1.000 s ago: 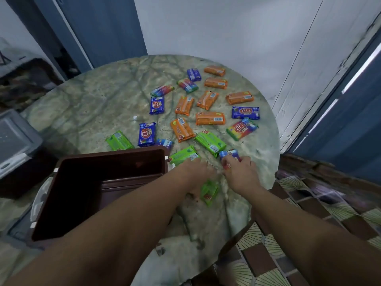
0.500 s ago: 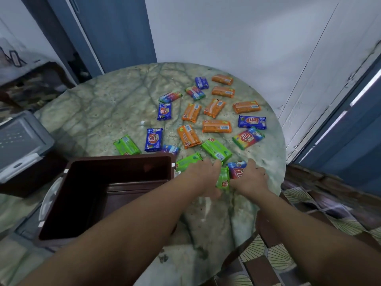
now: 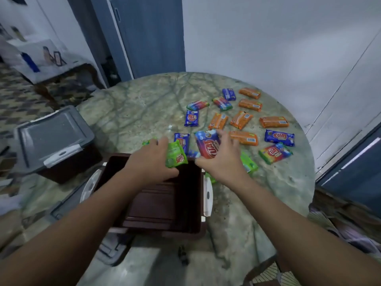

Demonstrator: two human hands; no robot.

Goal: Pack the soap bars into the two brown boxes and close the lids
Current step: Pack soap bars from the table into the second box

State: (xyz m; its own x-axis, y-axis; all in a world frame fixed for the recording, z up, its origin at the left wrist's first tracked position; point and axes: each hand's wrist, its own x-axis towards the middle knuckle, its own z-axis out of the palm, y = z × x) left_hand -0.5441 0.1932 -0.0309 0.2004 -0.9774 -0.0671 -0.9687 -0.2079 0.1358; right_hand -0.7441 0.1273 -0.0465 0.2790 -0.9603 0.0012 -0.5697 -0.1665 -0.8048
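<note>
Both hands holding soap bars over the open brown box [image 3: 156, 203]

Left hand [image 3: 151, 159] fingers are clamping a green bar [image 3: 176, 154]; right hand [image 3: 221, 159] fingers are gripping a red-blue bar [image 3: 207, 144], just beside it.

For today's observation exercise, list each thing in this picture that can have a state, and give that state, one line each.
Open brown box: lid off, nothing visible inside.
Second brown box: grey lid on.
Left hand: holds a green soap bar over the open brown box.
Right hand: holds a red and blue soap bar at the box's far rim.
Loose soap bars: lying flat on the table, unpacked.
</note>
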